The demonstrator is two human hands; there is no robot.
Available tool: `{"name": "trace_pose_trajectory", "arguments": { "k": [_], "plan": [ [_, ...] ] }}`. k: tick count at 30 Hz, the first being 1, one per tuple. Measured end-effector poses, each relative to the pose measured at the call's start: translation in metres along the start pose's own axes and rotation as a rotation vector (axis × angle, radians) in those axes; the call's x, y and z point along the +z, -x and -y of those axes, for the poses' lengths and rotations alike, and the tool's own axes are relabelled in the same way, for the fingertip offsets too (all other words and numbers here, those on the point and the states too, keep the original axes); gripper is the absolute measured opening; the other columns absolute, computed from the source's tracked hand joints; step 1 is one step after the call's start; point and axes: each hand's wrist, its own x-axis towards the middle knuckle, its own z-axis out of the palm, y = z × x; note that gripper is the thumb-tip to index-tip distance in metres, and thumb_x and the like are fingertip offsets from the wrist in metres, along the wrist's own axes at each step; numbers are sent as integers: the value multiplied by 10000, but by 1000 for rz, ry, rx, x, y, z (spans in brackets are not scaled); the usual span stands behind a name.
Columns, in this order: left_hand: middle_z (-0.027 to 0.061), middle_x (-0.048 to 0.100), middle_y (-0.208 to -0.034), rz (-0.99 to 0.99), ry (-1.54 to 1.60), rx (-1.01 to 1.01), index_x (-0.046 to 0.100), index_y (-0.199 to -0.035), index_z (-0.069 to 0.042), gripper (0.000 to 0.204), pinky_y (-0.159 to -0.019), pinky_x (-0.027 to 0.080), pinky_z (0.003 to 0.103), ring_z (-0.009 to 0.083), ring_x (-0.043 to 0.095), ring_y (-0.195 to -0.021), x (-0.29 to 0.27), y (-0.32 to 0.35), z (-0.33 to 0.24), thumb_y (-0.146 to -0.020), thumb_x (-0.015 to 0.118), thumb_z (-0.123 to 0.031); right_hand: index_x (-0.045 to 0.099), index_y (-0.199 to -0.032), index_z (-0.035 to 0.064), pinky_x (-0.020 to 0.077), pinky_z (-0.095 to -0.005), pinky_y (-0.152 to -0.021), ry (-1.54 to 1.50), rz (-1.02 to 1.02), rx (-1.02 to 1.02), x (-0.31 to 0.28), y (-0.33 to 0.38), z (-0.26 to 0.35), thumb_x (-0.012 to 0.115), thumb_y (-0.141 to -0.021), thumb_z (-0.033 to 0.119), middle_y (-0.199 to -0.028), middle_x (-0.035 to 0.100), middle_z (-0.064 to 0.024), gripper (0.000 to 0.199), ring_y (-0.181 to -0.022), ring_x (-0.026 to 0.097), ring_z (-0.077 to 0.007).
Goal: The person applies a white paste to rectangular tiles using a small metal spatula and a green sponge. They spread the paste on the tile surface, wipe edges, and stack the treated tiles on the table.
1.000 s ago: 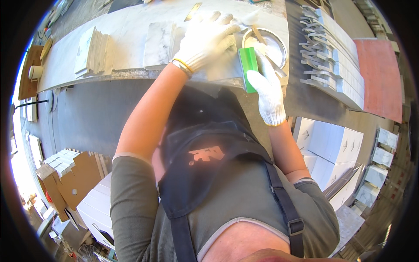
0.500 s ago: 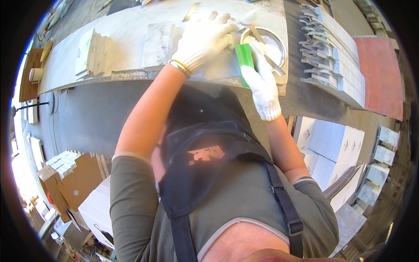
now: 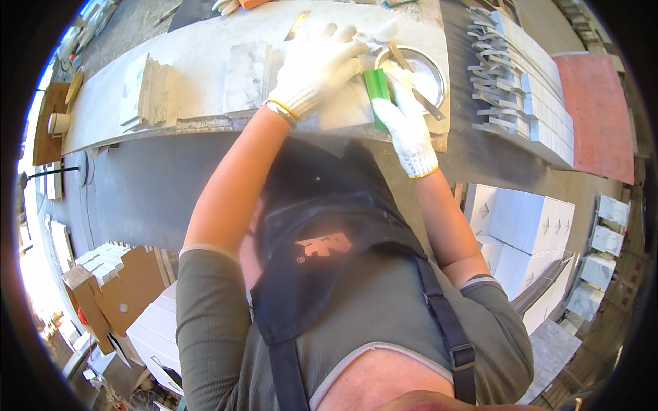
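My left hand [image 3: 317,68], in a white knit glove, lies palm down with its fingers stretched out over a pale marble tile [image 3: 346,113] on the workbench. Glare washes out part of this glove, and it hides much of the tile. My gloved right hand [image 3: 410,133] grips a green rectangular plastic scraper [image 3: 376,85], held upright beside the left fingertips. Just right of the scraper is a round tin [image 3: 430,72] of whitish material. A putty knife [image 3: 426,104] rests across it, partly behind my right fingers.
Marble tiles stand stacked [image 3: 144,92] at the bench's left; another tile [image 3: 247,75] lies nearer. A small blade [image 3: 297,26] lies beyond my left hand. Strapped white slabs [image 3: 524,89] and a reddish board [image 3: 593,113] stand right. White cartons [image 3: 517,219] sit below; a brown carton [image 3: 113,288] stands lower left.
My right hand has moved slightly forward and left with the green scraper. My left hand stays at nearly the same place over the tile. The whole view has shifted a little.
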Motion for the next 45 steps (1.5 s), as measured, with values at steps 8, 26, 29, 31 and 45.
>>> {"name": "trace_pose_trajectory", "arguments": {
  "k": [8, 26, 29, 31, 45],
  "plan": [
    [142, 591, -1470, -21, -7, 23, 660, -1325, -142, 394, -1151, 357, 493, 366, 514, -1329, 1, 0, -1, -999, 540, -326, 378, -1609, -17, 358, -323, -1176, -52, -7, 101, 3, 13, 7, 644, -996, 167, -1553, 477, -105, 693, -1407, 456, -197],
    [165, 592, -1460, -21, 38, 35, 671, -1297, -115, 373, -1169, 346, 499, 381, 514, -1324, -2, 2, -2, -986, 565, -292, 421, -1584, -10, 412, -314, -1121, -61, 55, 140, -11, 21, 14, 648, -1002, 146, -1485, 526, -80, 645, -1326, 507, -171],
    [166, 591, -1462, -15, 52, 30, 669, -1309, -116, 387, -1177, 342, 497, 382, 514, -1324, -2, 1, -2, -986, 562, -301, 419, -1588, -8, 420, -317, -1117, 9, 12, 99, -6, 21, 12, 649, -1000, 158, -1494, 523, -84, 654, -1330, 509, -172],
    [166, 594, -1458, -14, 42, 28, 669, -1310, -116, 391, -1173, 344, 497, 381, 515, -1322, -2, -1, -1, -987, 557, -306, 412, -1595, -5, 432, -317, -1109, 20, -15, 119, 0, 10, 8, 657, -994, 173, -1488, 532, -81, 673, -1319, 521, -168],
    [169, 582, -1485, -53, 37, 23, 678, -1308, -125, 393, -1174, 342, 494, 386, 501, -1357, 4, 0, 2, -997, 533, -315, 419, -1592, 11, 435, -321, -1106, -7, 54, 74, -4, 6, 9, 672, -983, 183, -1479, 537, -91, 681, -1322, 514, -167]
  ]
}}
